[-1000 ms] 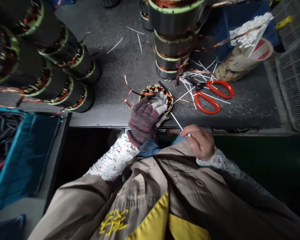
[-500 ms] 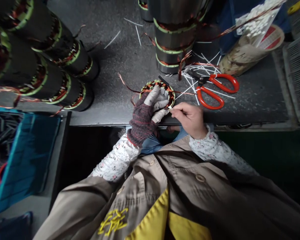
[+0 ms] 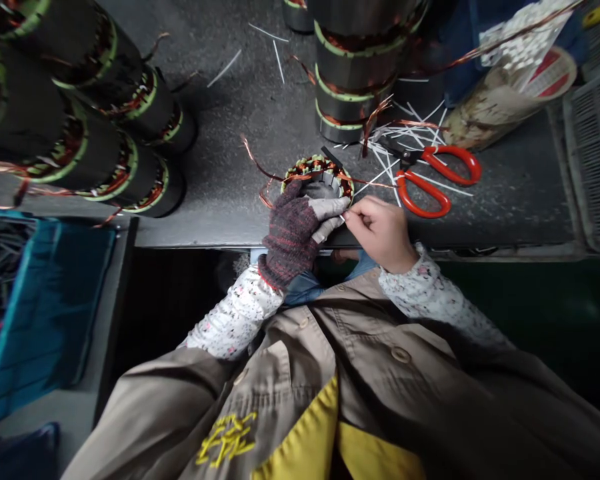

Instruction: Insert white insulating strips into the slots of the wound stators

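A small motor stator point(image 3: 325, 175) with copper windings and a green rim lies flat at the near edge of the dark bench point(image 3: 240, 120). My left hand point(image 3: 295, 227), in a dark knitted glove with pale fingertips, is curled over its near rim and grips it. My bare right hand point(image 3: 380, 230) is closed in a pinch at the stator's right near edge, touching the gloved fingertips. It seems to hold a thin white strip, mostly hidden. Loose copper wire ends point(image 3: 255, 160) trail left from the stator.
Red-handled scissors point(image 3: 430, 177) lie right of the stator among scattered white strips point(image 3: 400, 143). Stacked stators stand behind point(image 3: 353, 80) and lie in rows at the left point(image 3: 105, 133). A bag of white strips point(image 3: 515, 73), grey crates point(image 3: 593, 147) and a blue bin point(image 3: 35, 313) surround the bench.
My right hand rose from the bench edge near my body, carrying a white strip, to the stator's right rim. My left fingers lifted briefly, then curled back over the stator.
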A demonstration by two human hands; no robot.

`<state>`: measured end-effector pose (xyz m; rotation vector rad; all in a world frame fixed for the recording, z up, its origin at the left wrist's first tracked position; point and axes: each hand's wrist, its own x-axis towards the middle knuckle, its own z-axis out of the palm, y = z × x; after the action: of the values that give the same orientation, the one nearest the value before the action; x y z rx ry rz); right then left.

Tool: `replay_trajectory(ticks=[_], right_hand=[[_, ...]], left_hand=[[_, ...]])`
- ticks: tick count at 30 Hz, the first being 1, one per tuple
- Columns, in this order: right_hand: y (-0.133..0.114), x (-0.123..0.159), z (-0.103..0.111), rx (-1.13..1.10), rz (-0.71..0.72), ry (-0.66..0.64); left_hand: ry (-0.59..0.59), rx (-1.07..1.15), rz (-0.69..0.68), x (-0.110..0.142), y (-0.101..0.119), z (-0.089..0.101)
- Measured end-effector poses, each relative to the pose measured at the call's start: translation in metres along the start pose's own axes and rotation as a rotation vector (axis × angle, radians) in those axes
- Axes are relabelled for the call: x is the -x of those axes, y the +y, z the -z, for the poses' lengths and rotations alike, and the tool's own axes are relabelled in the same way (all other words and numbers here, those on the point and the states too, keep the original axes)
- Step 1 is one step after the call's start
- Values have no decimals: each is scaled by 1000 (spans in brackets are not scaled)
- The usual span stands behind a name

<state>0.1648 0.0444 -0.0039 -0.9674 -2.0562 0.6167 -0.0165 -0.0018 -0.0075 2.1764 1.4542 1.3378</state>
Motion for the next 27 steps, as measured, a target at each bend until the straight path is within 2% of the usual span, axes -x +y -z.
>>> replay_trajectory(ticks=[3, 7, 9, 13, 14, 17, 18, 21, 23, 27], right_hand=[[-5, -4, 2, 11, -23, -23], [-20, -5, 19, -42, -33, -219], [-28, -5, 35, -195, -27, -261], [-28, -1, 55, -479, 3, -160], [-25, 0, 55, -553, -1, -188], [-16, 8, 48, -800, -85, -397], [-14, 11, 47, -849, -136, -401], [-17, 14, 51, -854, -238, -219], [-22, 4, 52, -857, -219, -93], [-24, -30, 28, -842, -213, 87]], left_hand=[[9, -32, -15, 1, -1, 0], [10, -114, -49, 0, 3, 2], [-4, -147, -36, -3, 8, 3], [-11, -181, -1, -3, 12, 4], [-4, -184, -5, -2, 11, 4], [-15, -239, -29, 3, 7, 6], [-30, -265, -25, 5, 5, 6], [-51, -331, 19, 7, 5, 1], [-33, -368, -2, 8, 9, -8], [-43, -345, -44, 11, 25, -30]])
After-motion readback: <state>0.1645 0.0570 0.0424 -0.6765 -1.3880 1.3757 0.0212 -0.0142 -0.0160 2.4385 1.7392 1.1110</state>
